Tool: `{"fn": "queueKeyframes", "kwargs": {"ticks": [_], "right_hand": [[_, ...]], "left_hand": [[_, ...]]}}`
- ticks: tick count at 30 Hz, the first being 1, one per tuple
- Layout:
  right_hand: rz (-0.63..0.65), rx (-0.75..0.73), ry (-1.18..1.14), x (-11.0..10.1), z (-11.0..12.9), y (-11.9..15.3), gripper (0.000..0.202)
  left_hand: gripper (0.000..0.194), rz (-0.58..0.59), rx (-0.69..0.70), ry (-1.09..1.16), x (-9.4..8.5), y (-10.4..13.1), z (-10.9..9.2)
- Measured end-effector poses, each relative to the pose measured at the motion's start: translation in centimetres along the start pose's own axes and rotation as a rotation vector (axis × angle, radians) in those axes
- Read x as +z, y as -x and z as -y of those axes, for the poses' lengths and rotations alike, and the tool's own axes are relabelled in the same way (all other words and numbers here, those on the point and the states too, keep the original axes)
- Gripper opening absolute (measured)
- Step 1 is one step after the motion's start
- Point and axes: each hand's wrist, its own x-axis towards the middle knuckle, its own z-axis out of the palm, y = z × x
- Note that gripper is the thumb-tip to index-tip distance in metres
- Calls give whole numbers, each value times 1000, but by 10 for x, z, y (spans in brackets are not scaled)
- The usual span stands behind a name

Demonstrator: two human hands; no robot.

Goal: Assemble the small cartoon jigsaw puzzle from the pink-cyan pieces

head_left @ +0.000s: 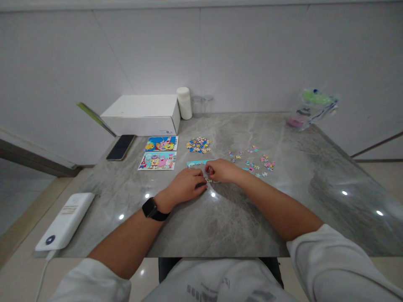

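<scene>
A partly joined jigsaw puzzle (197,163) lies on the grey table, its light-blue top edge showing behind my hands. My left hand (188,184) rests at its lower left, fingers loosely bent and the thumb apart. Over its right part, my right hand (222,171) has thumb and fingers pinched together; whatever is between them is hidden. Much of the puzzle is covered by both hands. To the right are several loose puzzle pieces (252,165), and behind the puzzle is a heaped pile of blue and yellow pieces (199,145).
Two cartoon picture cards (157,161) lie left of the pile, beside a phone (121,147). Farther back stand a white box (141,115), a white bottle (184,103) and two clear glasses (207,106). A plastic bag (311,110) sits back right; a white power bank (66,222) front left.
</scene>
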Motion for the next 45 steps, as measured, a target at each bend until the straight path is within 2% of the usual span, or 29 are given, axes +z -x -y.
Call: {"fn": "queueKeyframes", "kwargs": {"ticks": [11,16,18,23,31,38,45], "right_hand": [[-7,-21,8,-3,0,3,33],[-51,9,44,-14,-8,11,24],[-26,19,80,-15,-12,15,20],[56,-3,147,-8,-14,19,24],[40,-12,149,-3,-14,18,21],[33,-19,191,-3,-12,19,21],[33,-42,215,-5,-11,21,25]], "left_hand": [[23,0,4,-4,1,-1,-1],[24,16,-4,-17,-1,-1,-2],[24,20,-8,-20,-1,-1,-2],[24,2,-7,-15,0,-1,-1],[26,-40,-18,9,-2,0,-5],[28,-21,-8,-16,3,1,-4],[25,6,-16,-33,0,0,-7]]}}
